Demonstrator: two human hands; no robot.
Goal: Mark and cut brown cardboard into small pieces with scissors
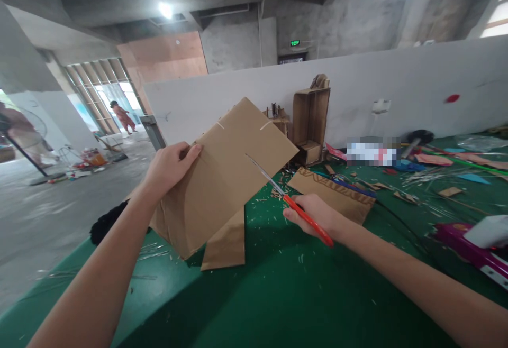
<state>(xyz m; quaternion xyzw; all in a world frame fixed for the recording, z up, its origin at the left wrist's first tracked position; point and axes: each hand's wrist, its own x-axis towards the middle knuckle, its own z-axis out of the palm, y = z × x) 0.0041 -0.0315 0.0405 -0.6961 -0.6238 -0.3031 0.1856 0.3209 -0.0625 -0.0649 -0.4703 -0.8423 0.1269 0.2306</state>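
Observation:
A folded brown cardboard piece (222,179) is held up at a tilt over the green table (254,300). My left hand (172,165) grips its upper left edge, thumb on the front face. Two short pale marks or slits show near its top corner. My right hand (311,213) is closed around scissors with red-orange handles (309,221). Their blades point up and left, with the tip in front of the cardboard's face; whether it touches cannot be made out. Below the held piece, a smaller cardboard strip (228,242) rests on the table.
Right of centre lies a flat cardboard piece (333,194) with cut shapes along its edge. Behind it stands an upright cardboard box structure (311,123). Scraps and a purple tool (468,242) lie at the right. A white partition (416,83) runs behind. Two people are in the left background.

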